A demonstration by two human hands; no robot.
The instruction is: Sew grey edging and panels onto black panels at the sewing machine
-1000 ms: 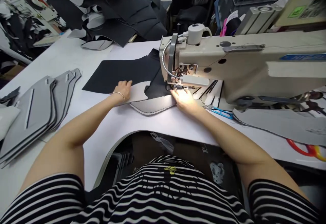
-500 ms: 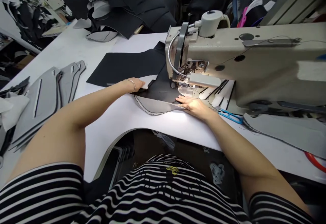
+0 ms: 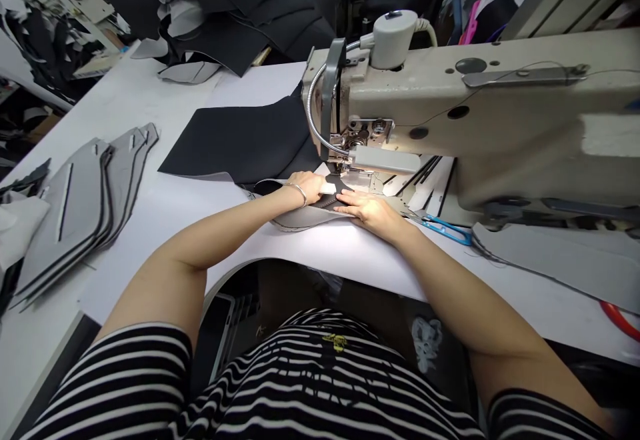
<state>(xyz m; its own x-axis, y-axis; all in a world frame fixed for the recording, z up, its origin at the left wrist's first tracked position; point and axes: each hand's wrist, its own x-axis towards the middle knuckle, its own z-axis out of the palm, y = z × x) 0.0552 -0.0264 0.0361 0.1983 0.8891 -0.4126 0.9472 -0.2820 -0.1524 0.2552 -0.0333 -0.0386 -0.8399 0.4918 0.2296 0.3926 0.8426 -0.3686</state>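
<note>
Under the head of a sewing machine [image 3: 450, 87] lies a black fabric panel [image 3: 240, 137] with a grey underside. Its near part is folded, and a grey flap [image 3: 305, 219] hangs toward me on the table. My left hand [image 3: 306, 188], with a bracelet at the wrist, is closed on the fabric just left of the needle area. A small white piece [image 3: 327, 188] shows at its fingertips. My right hand [image 3: 370, 213] rests on the fabric in front of the presser foot, fingers stretched out and flat beside a stitched seam. The needle tip is too small to make out.
Blue thread snips [image 3: 445, 228] lie right of my right hand, beside a grey fabric piece [image 3: 555, 260]. Stacked grey panels [image 3: 75, 193] lie on the left of the white table [image 3: 165, 227]. Black fabric [image 3: 260, 13] is heaped at the back.
My left hand has moved right, toward the needle, carrying the fabric edge and white piece with it. The fabric now bunches near the hand. My right hand stays by the presser foot.
</note>
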